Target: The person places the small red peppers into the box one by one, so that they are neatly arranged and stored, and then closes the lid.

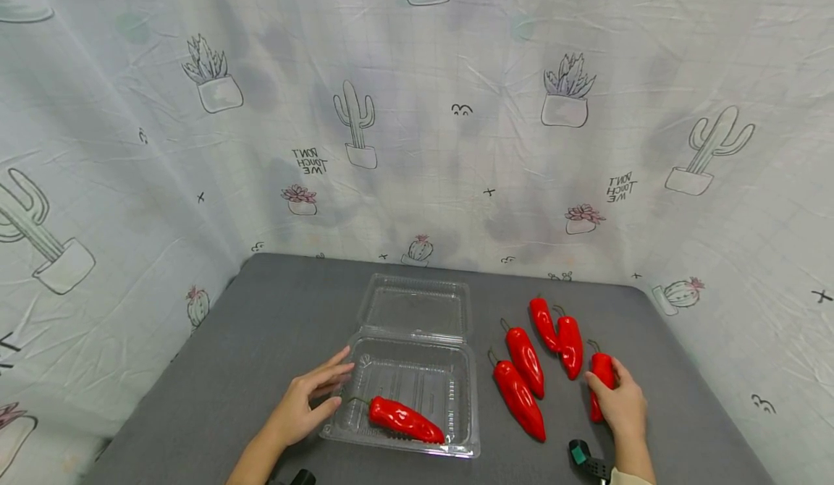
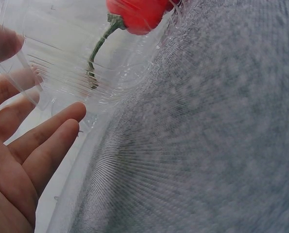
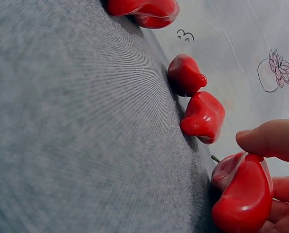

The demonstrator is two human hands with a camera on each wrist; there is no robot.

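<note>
A clear plastic clamshell box (image 1: 462, 398) stands with its lid folded back. In its base, near the front, lies a red pepper (image 1: 405, 420) with its green stem to the left. My left hand (image 1: 305, 405) is at the box's left edge, thumb and fingers spread and loosely bent; the left wrist view has its fingertips (image 2: 75, 112) right by the plastic wall. To the right of the box, my right hand (image 1: 622, 398) holds another red pepper (image 3: 244, 199) between thumb and fingers. That pepper lies along the grey table, its stem pointing away.
Several more red peppers (image 1: 523, 358) lie between the box and my right hand, stems pointing away. The open lid (image 1: 417, 308) lies behind the base on the grey table (image 1: 260, 340). A cactus-print curtain (image 1: 469, 145) hangs around the table's back and sides.
</note>
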